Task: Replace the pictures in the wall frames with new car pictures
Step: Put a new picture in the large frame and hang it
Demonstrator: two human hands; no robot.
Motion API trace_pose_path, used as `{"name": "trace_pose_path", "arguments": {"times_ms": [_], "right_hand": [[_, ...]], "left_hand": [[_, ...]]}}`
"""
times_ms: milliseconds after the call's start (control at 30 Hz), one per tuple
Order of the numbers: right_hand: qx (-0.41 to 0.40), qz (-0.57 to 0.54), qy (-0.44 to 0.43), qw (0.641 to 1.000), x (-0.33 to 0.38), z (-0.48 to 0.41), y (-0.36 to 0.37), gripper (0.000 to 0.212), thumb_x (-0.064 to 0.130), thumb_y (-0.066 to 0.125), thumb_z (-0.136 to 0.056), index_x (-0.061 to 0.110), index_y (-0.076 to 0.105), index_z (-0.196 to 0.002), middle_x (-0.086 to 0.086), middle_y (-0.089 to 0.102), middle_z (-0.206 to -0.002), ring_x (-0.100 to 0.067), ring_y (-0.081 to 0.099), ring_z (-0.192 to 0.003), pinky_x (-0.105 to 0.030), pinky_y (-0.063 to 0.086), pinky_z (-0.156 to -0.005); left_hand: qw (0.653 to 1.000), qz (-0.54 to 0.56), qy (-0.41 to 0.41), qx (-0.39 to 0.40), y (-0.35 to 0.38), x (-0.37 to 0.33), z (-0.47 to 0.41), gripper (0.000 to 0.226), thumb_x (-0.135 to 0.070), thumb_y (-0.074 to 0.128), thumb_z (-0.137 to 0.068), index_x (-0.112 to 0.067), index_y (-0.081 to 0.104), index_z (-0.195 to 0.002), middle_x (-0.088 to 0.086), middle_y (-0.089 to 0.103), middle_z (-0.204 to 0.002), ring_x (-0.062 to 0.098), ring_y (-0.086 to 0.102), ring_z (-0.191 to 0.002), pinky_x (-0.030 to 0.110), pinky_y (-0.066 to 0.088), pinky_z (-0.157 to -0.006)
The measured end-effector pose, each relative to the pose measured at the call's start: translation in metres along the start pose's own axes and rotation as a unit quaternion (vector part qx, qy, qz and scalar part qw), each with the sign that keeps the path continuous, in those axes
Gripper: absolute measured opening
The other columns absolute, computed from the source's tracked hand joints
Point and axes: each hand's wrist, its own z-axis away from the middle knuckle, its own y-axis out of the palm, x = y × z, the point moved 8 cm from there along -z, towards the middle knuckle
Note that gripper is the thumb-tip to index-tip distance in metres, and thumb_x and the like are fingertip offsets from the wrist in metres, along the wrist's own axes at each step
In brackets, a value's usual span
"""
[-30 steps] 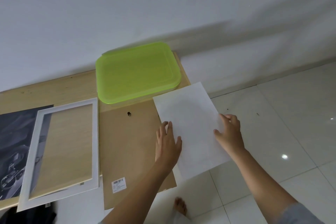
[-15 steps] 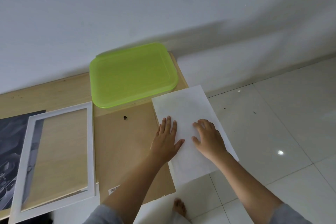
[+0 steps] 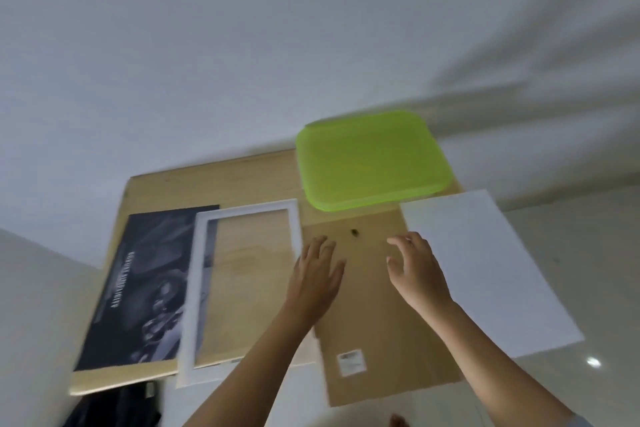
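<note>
Left hand (image 3: 317, 274) is open, fingers straight and together, palm down over the left edge of the brown fibreboard backing board (image 3: 381, 308); contact can't be judged through the motion blur. Right hand (image 3: 415, 274) is empty, fingers loosely bent, above the same board's upper half. A small dark hanger fitting (image 3: 354, 232) sits between the two hands, just past the fingertips. The white rectangular picture frame (image 3: 192, 288) lies just left of the left hand, empty, wood showing through it. The dark car print (image 3: 145, 284) is further left, its right edge tucked under the frame. The white paper sheet (image 3: 485, 270) lies blank side up right of the right hand, lapping the board's right edge and hanging past the pale wooden worktop (image 3: 207, 184). A lime-green translucent plastic lid (image 3: 370, 159) lies beyond both hands. Likely step: taking up the backing board. Best gripped on opposite long edges and raised level. Clear the loose sheet first, or it may slide to the floor. Keep fingers off the print's face.
</note>
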Motion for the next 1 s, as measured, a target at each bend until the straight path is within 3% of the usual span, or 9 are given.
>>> {"name": "trace_pose_path", "arguments": {"times_ms": [200, 333, 433, 500, 567, 633, 867, 1000], "right_hand": [[0.027, -0.045, -0.118, 0.992, 0.175, 0.028, 0.107, 0.031, 0.007, 0.063, -0.076, 0.009, 0.063, -0.107, -0.009, 0.062, -0.102, -0.030, 0.060, -0.095, -0.041, 0.053, -0.078], [0.073, -0.031, -0.156, 0.985, 0.251, 0.056, 0.170, 0.031, 0.021, 0.058, -0.086, 0.013, 0.060, -0.115, -0.005, 0.061, -0.111, -0.023, 0.058, -0.101, -0.035, 0.051, -0.082], [0.105, 0.006, -0.162, 0.981, 0.276, 0.070, 0.200, 0.035, 0.029, 0.058, -0.087, 0.015, 0.057, -0.119, -0.003, 0.060, -0.115, -0.020, 0.056, -0.103, -0.031, 0.047, -0.085], [0.118, 0.038, -0.159, 0.980, 0.285, 0.073, 0.212, 0.039, 0.031, 0.059, -0.087, 0.015, 0.055, -0.122, -0.004, 0.059, -0.116, -0.020, 0.056, -0.105, -0.032, 0.046, -0.086], [0.123, 0.051, -0.153, 0.979, 0.289, 0.073, 0.217, 0.041, 0.030, 0.061, -0.086, 0.013, 0.055, -0.123, -0.005, 0.058, -0.117, -0.021, 0.055, -0.106, -0.032, 0.046, -0.087], [0.125, 0.055, -0.154, 0.979, 0.293, 0.073, 0.220, 0.043, 0.028, 0.062, -0.086, 0.012, 0.054, -0.124, -0.006, 0.057, -0.117, -0.020, 0.054, -0.107, -0.031, 0.047, -0.088], [0.134, 0.054, -0.141, 0.979, 0.300, 0.064, 0.223, 0.045, 0.023, 0.060, -0.087, 0.009, 0.051, -0.129, -0.008, 0.053, -0.122, -0.022, 0.049, -0.114, -0.030, 0.047, -0.092], [0.136, 0.055, -0.124, 0.981, 0.301, 0.052, 0.224, 0.046, 0.021, 0.058, -0.089, 0.008, 0.048, -0.131, -0.007, 0.050, -0.124, -0.020, 0.046, -0.115, -0.027, 0.044, -0.093]], "left_hand": [[0.980, -0.023, -0.176, -0.091, -0.103, 0.195, 0.083, 0.039, -0.032, 0.043, -0.096, -0.011, 0.048, -0.128, 0.009, 0.044, -0.135, 0.026, 0.040, -0.127, 0.039, 0.035, -0.104], [0.946, -0.069, -0.312, -0.057, -0.132, 0.298, 0.139, 0.068, -0.051, 0.036, -0.093, -0.011, 0.021, -0.145, 0.016, 0.018, -0.151, 0.036, 0.016, -0.140, 0.049, 0.025, -0.113], [0.933, -0.044, -0.358, -0.017, -0.132, 0.343, 0.165, 0.084, -0.063, 0.037, -0.087, -0.014, 0.006, -0.148, 0.017, 0.007, -0.154, 0.037, 0.004, -0.142, 0.051, 0.017, -0.115], [0.927, 0.029, -0.375, -0.003, -0.128, 0.358, 0.175, 0.090, -0.064, 0.044, -0.084, -0.019, 0.001, -0.148, 0.014, 0.010, -0.153, 0.035, 0.010, -0.141, 0.051, 0.022, -0.112], [0.916, 0.140, -0.375, -0.006, -0.122, 0.365, 0.178, 0.091, -0.058, 0.053, -0.083, -0.022, 0.000, -0.148, 0.012, 0.023, -0.147, 0.029, 0.029, -0.134, 0.048, 0.037, -0.105], [0.908, 0.203, -0.366, -0.020, -0.122, 0.366, 0.179, 0.089, -0.049, 0.058, -0.084, -0.022, 0.003, -0.149, 0.009, 0.035, -0.140, 0.024, 0.041, -0.125, 0.042, 0.046, -0.096], [0.894, 0.258, -0.355, -0.087, -0.141, 0.382, 0.188, 0.074, -0.038, 0.071, -0.078, -0.022, 0.030, -0.138, 0.000, 0.051, -0.123, 0.020, 0.052, -0.111, 0.042, 0.051, -0.091], [0.882, 0.277, -0.358, -0.129, -0.156, 0.395, 0.198, 0.051, -0.022, 0.069, -0.082, -0.020, 0.047, -0.128, 0.001, 0.062, -0.111, 0.014, 0.060, -0.092, 0.028, 0.055, -0.073]]}}
